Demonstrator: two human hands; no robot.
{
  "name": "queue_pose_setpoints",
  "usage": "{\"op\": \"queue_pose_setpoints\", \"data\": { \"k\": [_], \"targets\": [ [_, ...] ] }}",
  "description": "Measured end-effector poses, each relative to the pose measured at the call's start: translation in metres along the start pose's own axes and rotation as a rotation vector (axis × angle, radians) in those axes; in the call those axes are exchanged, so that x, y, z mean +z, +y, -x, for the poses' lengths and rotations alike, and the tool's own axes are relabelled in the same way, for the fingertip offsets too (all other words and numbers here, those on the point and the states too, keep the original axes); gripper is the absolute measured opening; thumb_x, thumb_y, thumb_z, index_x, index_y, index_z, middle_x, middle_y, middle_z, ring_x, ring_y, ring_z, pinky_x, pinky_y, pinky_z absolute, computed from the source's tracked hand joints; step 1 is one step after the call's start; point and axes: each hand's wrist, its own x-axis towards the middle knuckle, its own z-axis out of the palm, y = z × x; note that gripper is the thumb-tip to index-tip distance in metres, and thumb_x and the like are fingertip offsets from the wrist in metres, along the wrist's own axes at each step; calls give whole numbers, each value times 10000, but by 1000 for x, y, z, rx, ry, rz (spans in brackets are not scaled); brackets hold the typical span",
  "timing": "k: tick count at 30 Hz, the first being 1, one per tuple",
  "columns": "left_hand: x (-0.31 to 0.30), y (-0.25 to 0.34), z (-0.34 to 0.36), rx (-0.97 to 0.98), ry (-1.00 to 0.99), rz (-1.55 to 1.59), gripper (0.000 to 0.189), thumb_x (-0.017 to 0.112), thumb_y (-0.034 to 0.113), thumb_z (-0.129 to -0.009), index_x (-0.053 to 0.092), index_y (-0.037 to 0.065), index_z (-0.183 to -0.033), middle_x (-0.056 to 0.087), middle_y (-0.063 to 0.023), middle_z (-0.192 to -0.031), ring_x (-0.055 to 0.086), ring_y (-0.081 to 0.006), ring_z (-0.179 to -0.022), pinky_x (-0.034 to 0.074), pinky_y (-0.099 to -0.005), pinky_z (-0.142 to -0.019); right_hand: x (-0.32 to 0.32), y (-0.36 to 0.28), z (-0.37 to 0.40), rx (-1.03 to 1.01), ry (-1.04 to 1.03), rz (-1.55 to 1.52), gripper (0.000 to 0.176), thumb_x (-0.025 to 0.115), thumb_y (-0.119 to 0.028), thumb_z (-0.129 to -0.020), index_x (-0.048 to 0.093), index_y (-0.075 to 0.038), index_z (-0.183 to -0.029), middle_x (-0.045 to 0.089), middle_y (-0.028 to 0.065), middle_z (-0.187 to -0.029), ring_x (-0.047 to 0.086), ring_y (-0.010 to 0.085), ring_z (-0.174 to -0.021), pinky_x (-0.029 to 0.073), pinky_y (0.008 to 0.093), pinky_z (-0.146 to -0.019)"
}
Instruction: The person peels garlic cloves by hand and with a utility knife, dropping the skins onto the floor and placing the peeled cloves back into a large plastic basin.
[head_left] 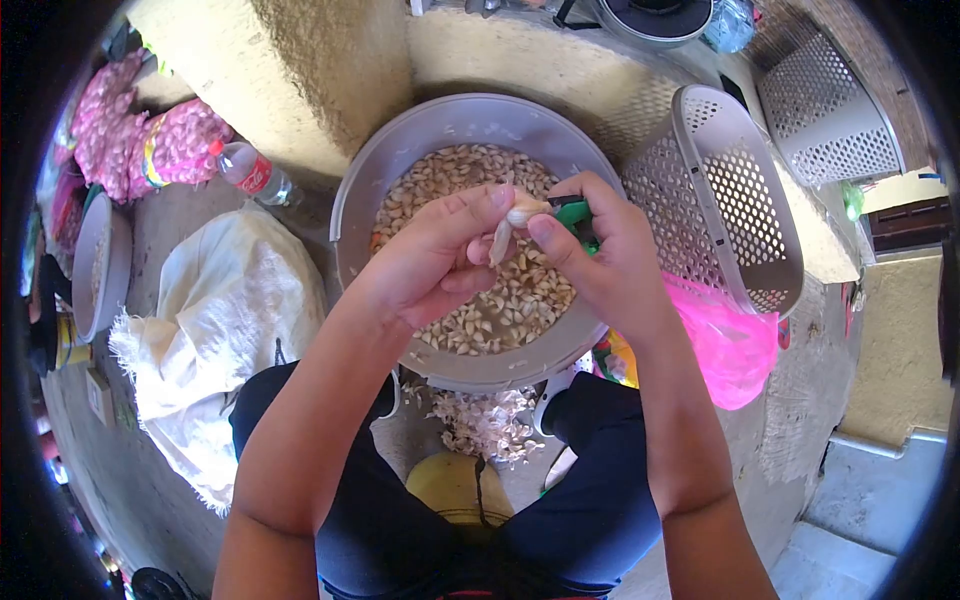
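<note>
Over a large grey basin [352, 215], my left hand [432, 250] is closed on a garlic clove [524, 208], pinched between thumb and fingertips with a strip of loose skin hanging below it. My right hand [612, 245] grips a small tool with a green handle [574, 213], perhaps a knife; its blade is mostly hidden. The right thumb lies against the clove. Beneath both hands, the basin holds many peeled garlic cloves [490, 320] in cloudy water.
A perforated grey crate [740, 190] and a pink plastic bag [715, 340] stand right of the basin. Garlic peelings [485, 420] litter the floor between my feet. To the left are a white woven sack [220, 310], a cola bottle [250, 172] and pink net bags [185, 140].
</note>
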Motion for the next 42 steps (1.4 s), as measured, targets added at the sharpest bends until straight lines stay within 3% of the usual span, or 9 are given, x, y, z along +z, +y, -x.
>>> {"op": "queue_pose_setpoints", "data": {
  "k": [2,5,8,17,26,29,35,42],
  "targets": [
    [-6,-1,-2,-6,-61,44,196,508,226,-862,536,39,-911,433,51,-601,363,11,-493,247,-115,-349,0,2,0,3,8,-34,315,613,-307,-763,511,-14,-816,529,117,-638,525,205,-567,406,312,-527],
    [10,1,0,75,137,32,178,530,179,-846,514,61,-977,518,4,-714,348,20,-470,245,-92,-339,-2,3,0,29,-29,-27,349,626,-340,-750,509,-16,-805,514,111,-628,505,191,-565,395,310,-524],
    [0,1,-2,111,81,-109,176,546,143,-832,515,65,-987,528,5,-754,376,15,-501,275,-102,-370,0,7,0,59,-63,-48,376,633,-366,-740,506,-18,-805,505,107,-626,492,189,-565,387,309,-523],
    [7,8,2,7,53,-154,208,555,166,-828,516,39,-988,516,11,-726,379,4,-470,292,-106,-402,-2,1,1,0,-92,83,417,678,-387,-694,514,-22,-814,528,117,-619,517,230,-543,400,319,-512],
    [-2,4,-1,8,42,-188,200,590,175,-806,536,28,-932,509,24,-676,388,0,-464,317,-119,-428,-3,-2,2,36,-160,74,457,670,-443,-668,525,-34,-812,563,129,-650,579,281,-619,437,328,-550],
    [-5,3,-2,-7,-12,-138,192,603,181,-802,547,19,-887,539,5,-680,441,-15,-529,371,-131,-492,1,1,2,-63,-148,162,455,664,-449,-667,522,-39,-806,570,129,-663,580,295,-626,443,341,-558],
    [1,4,-1,4,149,-216,197,602,177,-801,549,4,-882,529,0,-623,460,-27,-475,349,-129,-397,3,1,2,-91,-148,229,445,636,-455,-689,511,-39,-786,574,125,-663,578,310,-634,443,360,-555],
    [-8,4,-1,17,117,-214,172,577,166,-815,557,9,-882,553,6,-664,459,-1,-475,391,-127,-464,6,6,1,-149,-110,326,478,604,-495,-695,495,-33,-746,562,130,-632,571,312,-603,436,366,-529]
  ]
}}
